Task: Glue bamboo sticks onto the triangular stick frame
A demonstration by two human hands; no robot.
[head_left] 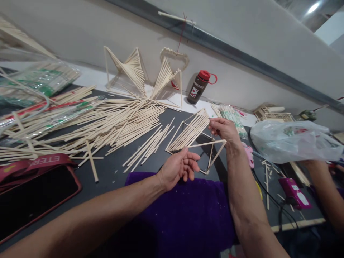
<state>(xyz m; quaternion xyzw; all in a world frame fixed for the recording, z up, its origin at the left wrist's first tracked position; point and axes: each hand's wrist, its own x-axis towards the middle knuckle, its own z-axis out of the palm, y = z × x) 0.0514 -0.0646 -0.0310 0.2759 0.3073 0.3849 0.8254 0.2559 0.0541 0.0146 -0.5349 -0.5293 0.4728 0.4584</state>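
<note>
A small frame of pale wooden sticks [189, 133] stands in front of me, with a slanted row of sticks laid side by side across it. My right hand [224, 129] pinches at the far right end of this row, thumb and fingertips closed on the end of a stick. At the near end, my left hand [181, 166] has its thumb against the row's lower edge. Its other fingers are loosely curled, apart from the thumb, with nothing seen in them. Beneath both forearms lies a purple cloth [182, 215].
Loose sticks [129, 122] cover the table's left side, near a phone [40, 200]. Behind stand twisted stick models [126, 68] and a red-lidded bottle [199, 87]. Rightward are a plastic bag [292, 139], a magenta device [295, 193] with a cable and another person's arm [322, 182].
</note>
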